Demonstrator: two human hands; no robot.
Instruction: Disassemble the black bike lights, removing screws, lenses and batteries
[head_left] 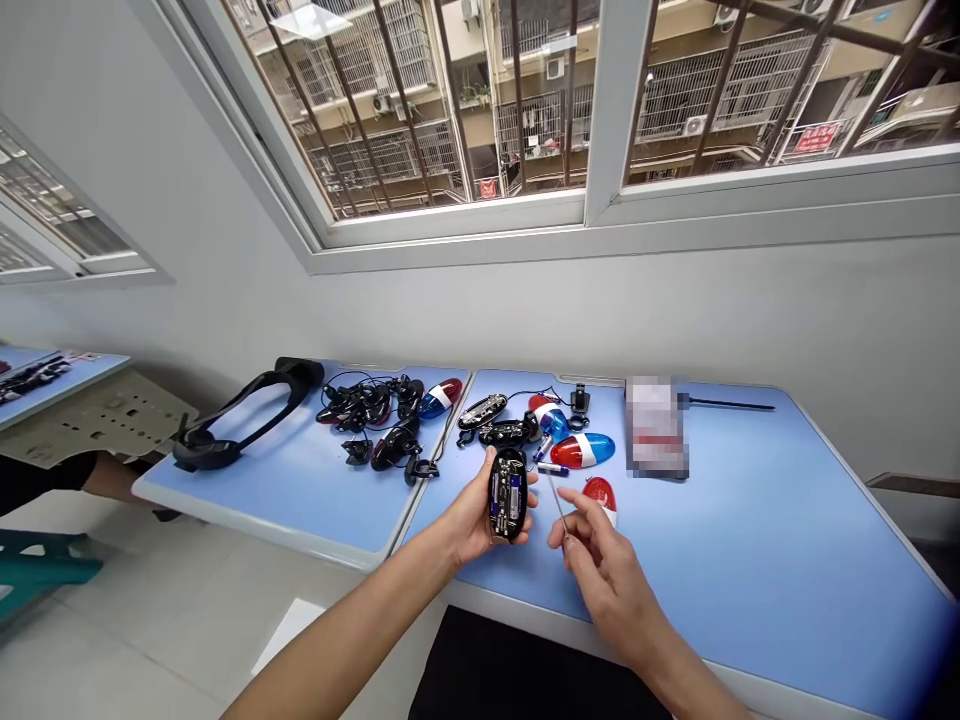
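My left hand (474, 515) is wrapped round a black oval bicycle-light housing (508, 497), its open back turned up, with batteries lying in its slots. Just to the right, my right hand (604, 560) pinches a thin metal rod (558, 503), its tip pointing away from me; whether it has a handle is hidden. A loose blue-and-white battery (553, 469) lies beyond the rod's tip. Partly behind my right hand rests a red-and-white cover (601, 494). Beyond the hands sits a red, white and blue cover (583, 450).
More black housings (482, 412) with wires lie toward the wall. On the left table (337, 520) are a tangle of black units (367, 402), another coloured cover (441, 398) and a black headband-like device (247, 420). A blurred packet (657, 428) and black rod (731, 404) lie right.
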